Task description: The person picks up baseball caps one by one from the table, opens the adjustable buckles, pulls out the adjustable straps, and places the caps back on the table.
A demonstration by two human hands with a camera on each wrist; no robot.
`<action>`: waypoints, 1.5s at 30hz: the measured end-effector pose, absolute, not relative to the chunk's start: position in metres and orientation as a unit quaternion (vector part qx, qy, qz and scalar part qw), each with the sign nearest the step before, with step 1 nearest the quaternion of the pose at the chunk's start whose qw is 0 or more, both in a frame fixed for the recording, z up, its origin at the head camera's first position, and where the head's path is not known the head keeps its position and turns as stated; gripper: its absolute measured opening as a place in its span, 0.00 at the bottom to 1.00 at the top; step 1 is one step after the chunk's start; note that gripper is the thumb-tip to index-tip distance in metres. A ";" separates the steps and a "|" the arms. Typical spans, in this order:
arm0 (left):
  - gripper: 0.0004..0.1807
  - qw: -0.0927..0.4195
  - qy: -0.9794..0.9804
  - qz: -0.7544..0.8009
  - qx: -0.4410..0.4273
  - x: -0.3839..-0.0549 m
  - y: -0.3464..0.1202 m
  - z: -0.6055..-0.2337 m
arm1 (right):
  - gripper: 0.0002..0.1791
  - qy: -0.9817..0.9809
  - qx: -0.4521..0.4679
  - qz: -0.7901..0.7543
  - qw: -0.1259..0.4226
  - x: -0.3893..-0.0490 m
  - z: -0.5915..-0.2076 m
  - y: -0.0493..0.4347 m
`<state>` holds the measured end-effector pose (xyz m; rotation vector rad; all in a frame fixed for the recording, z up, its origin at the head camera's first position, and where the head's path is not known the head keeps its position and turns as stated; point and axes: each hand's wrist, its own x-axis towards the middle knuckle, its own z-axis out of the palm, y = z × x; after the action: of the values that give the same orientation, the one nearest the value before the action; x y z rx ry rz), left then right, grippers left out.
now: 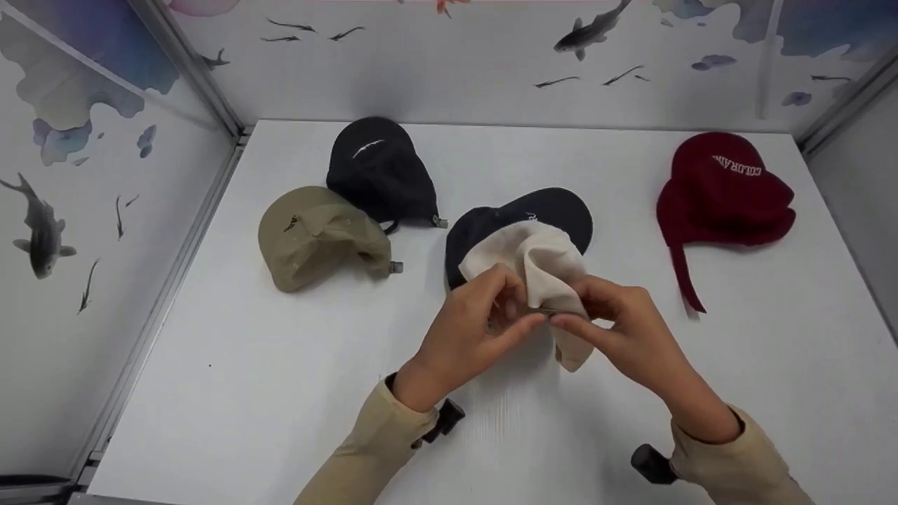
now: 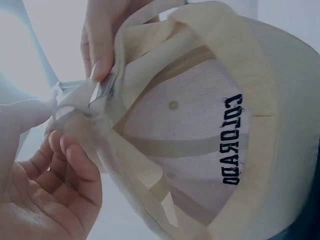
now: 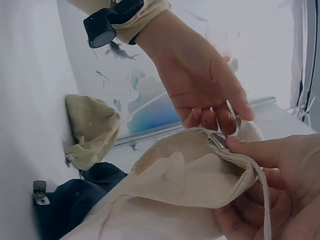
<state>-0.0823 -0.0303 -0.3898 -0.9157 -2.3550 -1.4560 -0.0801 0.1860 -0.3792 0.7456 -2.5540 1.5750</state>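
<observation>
Both hands hold a cream baseball cap (image 1: 515, 249) at its back strap, above the near middle of the table. With thumb and fingers my left hand (image 1: 466, 326) pinches the strap by the metal buckle (image 3: 218, 141). The right hand (image 1: 638, 333) grips the band on the other side, its thumb at the buckle (image 2: 102, 89). Seen from the left wrist, the cap's inside faces the camera and shows dark mirrored stitching (image 2: 231, 140). A navy cap (image 1: 466, 235) is partly hidden behind the cream one in the head view; whether they touch I cannot tell.
On the white table (image 1: 280, 393), a khaki cap (image 1: 316, 224) and a black cap (image 1: 379, 168) lie close together at the left. A dark red cap (image 1: 726, 200), strap hanging loose, lies far right. Printed panels (image 1: 449, 70) wall the back and sides.
</observation>
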 end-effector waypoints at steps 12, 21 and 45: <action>0.20 0.176 -0.881 -0.379 -0.223 -0.091 -0.018 -0.415 | 0.07 -0.756 0.211 0.619 -0.016 -0.106 -0.404 0.176; 0.18 0.253 -0.916 -0.254 -0.182 -0.089 -0.014 -0.420 | 0.07 -0.786 0.199 0.585 -0.001 -0.106 -0.408 0.169; 0.14 0.248 -0.911 -0.265 -0.197 -0.090 -0.022 -0.417 | 0.06 -0.768 0.221 0.600 0.037 -0.106 -0.415 0.165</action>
<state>-0.0898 -0.0216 -0.4170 -0.5363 -2.4821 -0.7210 -0.1065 0.1649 -0.4154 0.6783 -2.3586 1.8406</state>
